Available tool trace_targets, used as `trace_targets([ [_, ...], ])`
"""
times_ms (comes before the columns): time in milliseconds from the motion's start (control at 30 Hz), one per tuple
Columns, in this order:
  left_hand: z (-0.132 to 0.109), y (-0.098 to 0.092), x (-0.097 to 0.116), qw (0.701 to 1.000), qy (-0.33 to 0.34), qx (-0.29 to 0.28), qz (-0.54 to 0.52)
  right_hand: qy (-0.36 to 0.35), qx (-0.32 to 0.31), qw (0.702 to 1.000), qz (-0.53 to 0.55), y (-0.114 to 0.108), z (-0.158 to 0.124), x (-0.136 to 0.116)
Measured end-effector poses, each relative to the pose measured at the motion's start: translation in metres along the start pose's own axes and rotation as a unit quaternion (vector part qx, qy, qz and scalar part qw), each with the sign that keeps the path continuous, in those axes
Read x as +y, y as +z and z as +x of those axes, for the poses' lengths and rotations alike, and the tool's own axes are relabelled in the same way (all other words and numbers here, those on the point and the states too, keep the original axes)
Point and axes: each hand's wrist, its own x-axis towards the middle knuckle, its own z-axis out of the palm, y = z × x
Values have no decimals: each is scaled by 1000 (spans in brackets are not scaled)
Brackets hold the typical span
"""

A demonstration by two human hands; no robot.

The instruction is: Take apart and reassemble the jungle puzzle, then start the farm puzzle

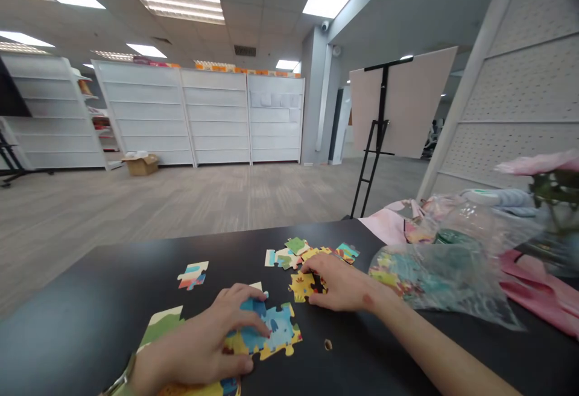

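Note:
My left hand (pixel 226 336) lies with its fingers spread over a partly joined jigsaw puzzle (pixel 280 330), blue with a yellow border; its palm covers part of the puzzle. To the right, my right hand (pixel 339 281) is curled low over the table, thumb and index fingertips at opposite edges of a yellow puzzle piece (pixel 301 286). More yellow shows under its palm, partly hidden. Just beyond the fingers is a pile of loose puzzle pieces (pixel 287 257). A single red, blue and cream piece (pixel 193 275) sits apart at the left. Green-and-cream puzzle (pixel 160 325) shows behind my left wrist.
A clear plastic bag (pixel 443 287) with colourful contents lies on the black table (pixel 113 287), right of my right forearm. Near it are a clear bottle (pixel 473 221), pink cloth (pixel 538 293) and a pink flower (pixel 543 164). A small brownish scrap (pixel 328 345) lies in front.

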Motion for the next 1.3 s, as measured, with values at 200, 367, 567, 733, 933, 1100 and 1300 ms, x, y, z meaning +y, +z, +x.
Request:
trace_targets([
  [200, 0, 7, -6, 1000, 21, 13, -12, 8, 6, 1000, -17, 2, 0, -1],
  [367, 8, 8, -15, 987, 36, 153, 33, -13, 13, 1000, 25, 1, -1, -2],
  [567, 16, -1, -30, 964, 38, 259, 46, -25, 22, 997, 69, -1, 3, -5],
  [733, 12, 6, -33, 977, 52, 203, 43, 24, 80, 991, 102, 3, 9, -6],
  [933, 10, 9, -33, 986, 49, 155, 43, 42, 89, 988, 117, 7, 12, -3],
  [1100, 8, 1, -36, 993, 47, 102, 48, 45, 74, 984, 153, 7, 13, -4],
  [1300, 6, -10, -49, 992, 32, 83, 90, 39, 55, 952, 299, 12, 14, -6],
])
